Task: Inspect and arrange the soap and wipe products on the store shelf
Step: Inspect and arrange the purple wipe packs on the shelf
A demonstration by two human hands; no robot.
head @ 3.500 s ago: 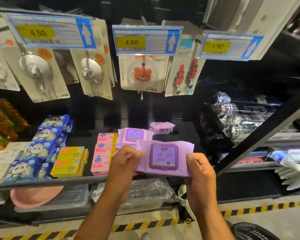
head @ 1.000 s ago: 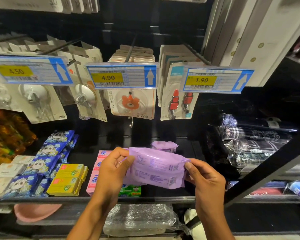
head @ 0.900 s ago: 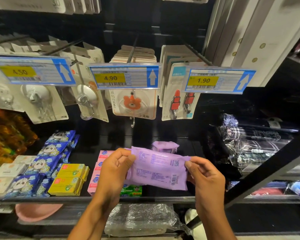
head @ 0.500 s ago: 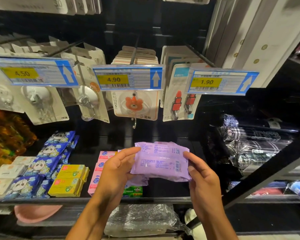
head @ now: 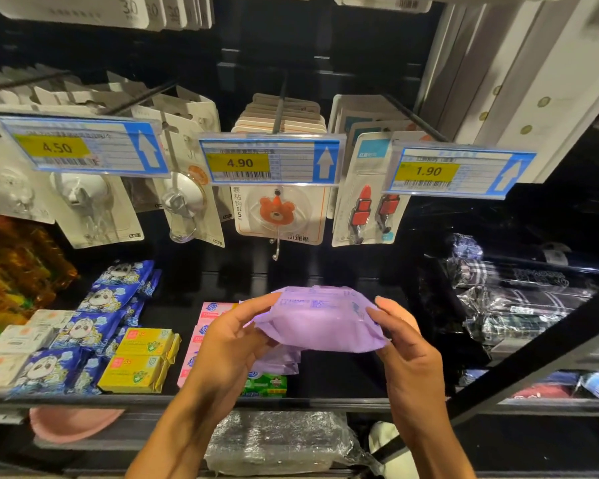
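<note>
**Wipe pack under inspection at the shelf front.** A person is holding a purple wipe pack [head: 319,323] in the air just above the front of the shelf [head: 343,402], with its printed face tilting upward. The left hand [head: 232,340] is gripping one short end and the right hand [head: 405,354] the other. The fingers [head: 256,302] are curling over the upper edge, and the thumbs are hiding beneath.

The pack is sagging slightly between the hands, which suggests a light, soft, pliable pouch in slick film. It is probably best taken by both ends or supported flat from below.

A second purple pack [head: 277,363] is lying on the shelf directly underneath, beside a green box [head: 265,385]. Pink soap boxes [head: 215,311], yellow soap boxes [head: 142,357] and blue wipe packs [head: 94,326] are lying to the left. Price tags [head: 270,162] and hanging hook cards [head: 281,212] are crowding the space overhead, and a diagonal black bar [head: 533,361] is crossing at the right.
</note>
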